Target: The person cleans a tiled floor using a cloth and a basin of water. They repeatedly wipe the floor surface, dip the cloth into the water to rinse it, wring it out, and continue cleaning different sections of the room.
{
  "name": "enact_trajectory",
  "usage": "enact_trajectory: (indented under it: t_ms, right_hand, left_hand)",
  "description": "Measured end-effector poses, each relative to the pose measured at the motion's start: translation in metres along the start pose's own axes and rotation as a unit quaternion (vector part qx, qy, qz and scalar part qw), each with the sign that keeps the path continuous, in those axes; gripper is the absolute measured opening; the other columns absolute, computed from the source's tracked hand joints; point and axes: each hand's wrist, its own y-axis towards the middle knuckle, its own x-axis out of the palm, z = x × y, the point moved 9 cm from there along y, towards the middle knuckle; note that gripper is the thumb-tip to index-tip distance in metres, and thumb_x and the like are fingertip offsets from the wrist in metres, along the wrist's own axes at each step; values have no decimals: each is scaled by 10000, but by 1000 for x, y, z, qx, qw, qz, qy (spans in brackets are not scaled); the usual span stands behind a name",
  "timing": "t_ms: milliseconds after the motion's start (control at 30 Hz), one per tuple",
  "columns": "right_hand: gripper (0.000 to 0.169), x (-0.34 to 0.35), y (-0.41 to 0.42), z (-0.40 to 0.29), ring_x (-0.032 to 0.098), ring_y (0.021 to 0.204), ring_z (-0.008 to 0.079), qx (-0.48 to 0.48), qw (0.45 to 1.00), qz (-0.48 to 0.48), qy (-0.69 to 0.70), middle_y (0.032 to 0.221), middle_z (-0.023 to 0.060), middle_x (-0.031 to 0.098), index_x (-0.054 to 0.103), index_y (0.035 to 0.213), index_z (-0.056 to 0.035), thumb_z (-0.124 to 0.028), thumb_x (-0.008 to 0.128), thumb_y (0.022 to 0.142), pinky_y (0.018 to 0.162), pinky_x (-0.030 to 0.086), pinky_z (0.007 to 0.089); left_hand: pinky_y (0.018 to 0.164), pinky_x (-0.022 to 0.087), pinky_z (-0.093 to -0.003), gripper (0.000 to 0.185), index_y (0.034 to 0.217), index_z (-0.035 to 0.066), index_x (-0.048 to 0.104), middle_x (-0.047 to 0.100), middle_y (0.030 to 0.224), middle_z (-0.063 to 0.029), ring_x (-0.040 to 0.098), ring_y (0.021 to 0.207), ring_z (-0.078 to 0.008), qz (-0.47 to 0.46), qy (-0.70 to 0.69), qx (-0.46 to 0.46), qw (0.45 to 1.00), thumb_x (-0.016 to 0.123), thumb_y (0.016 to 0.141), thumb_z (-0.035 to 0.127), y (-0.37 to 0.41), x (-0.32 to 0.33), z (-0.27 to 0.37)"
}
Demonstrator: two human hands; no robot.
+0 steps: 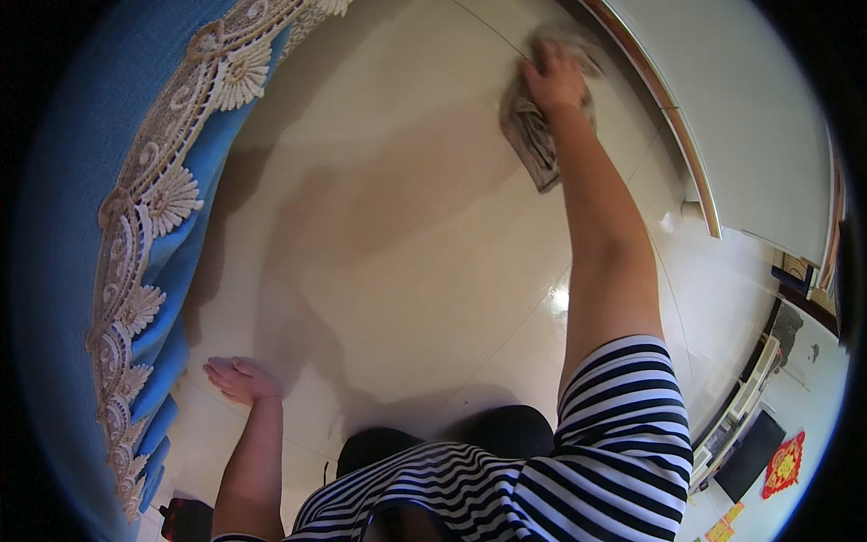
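Before me lies a glossy, light tiled floor (406, 271). My right hand (557, 78) is stretched far forward, pressed on a crumpled grey-brown cloth (535, 146) that lies on the tiles near the low edge of a white cabinet. Hand and cloth are partly blurred. At the lower left my left hand (242, 381) rests on the floor with nothing in it, its fingers close together and extended, beside the hem of a blue cloth cover.
A blue fabric cover with lace trim (169, 200) hangs along the left. The white cabinet (745, 122) with a brown lower edge stands at the right. Farther off at lower right are a television (750, 455) and a red wall decoration (784, 465). A dark object (186, 519) sits at bottom left.
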Motion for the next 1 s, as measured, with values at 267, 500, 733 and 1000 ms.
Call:
enact_trajectory:
  t_ms: [267,500,733,1000]
  right_hand:
    - [490,-42,-81,-246,272,1298,298,-307,929,-50,200,1384,28,366,503,1255,-246,-399,540,791,1060,230,456]
    - [482,-92,-217,-289,212,1309,342,-272,907,-157,283,1389,70,316,504,1245,-189,-286,592,781,1071,183,482]
    - [471,-138,-354,-302,236,1298,382,-226,870,-221,379,1404,131,303,512,1223,-126,-202,586,763,1062,173,513]
    - [567,-73,-307,-109,159,1339,393,2,985,-76,156,1438,204,232,321,1365,-77,-340,452,880,1071,107,517]
  left_hand:
    - [983,325,-479,539,1309,-5,368,356,1359,-224,345,1244,-370,3,1,13,1000,399,876,314,0,-17,7]
    - [975,335,-480,511,1266,-12,399,364,1349,-218,356,1223,-385,14,-16,15,1000,438,846,278,4,-21,18]
    - [1001,218,-533,572,1321,56,337,285,1414,-173,270,1282,-371,18,-100,-7,995,441,832,336,6,-13,8]
    - [1040,63,-582,684,1340,73,361,188,1431,-224,140,1308,-462,-276,-242,402,839,528,795,452,-126,-116,242]
